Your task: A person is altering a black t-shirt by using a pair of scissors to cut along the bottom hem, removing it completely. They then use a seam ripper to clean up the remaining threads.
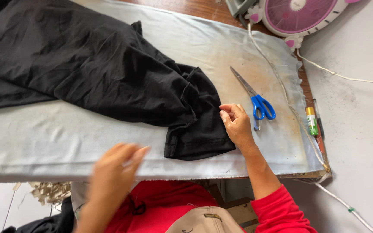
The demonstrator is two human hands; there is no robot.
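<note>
Head view: lying spread over the pale grey cloth-covered table (65,138), the black garment (100,73), its hemmed end nearest the body. Resting at that hem's right edge, the right hand (237,123), fingers curled loosely, pinching nothing clearly. Hovering blurred just below the cloth, left of the hem, the left hand (115,170), open, holding nothing. Lying just beyond the right hand, blue-handled scissors (255,97).

Right hand (237,123) rests at edge of black cloth (109,73) on padded table (57,138); blue scissors (255,98) just beside. Left hand (115,170) blurred, above near edge.
</note>
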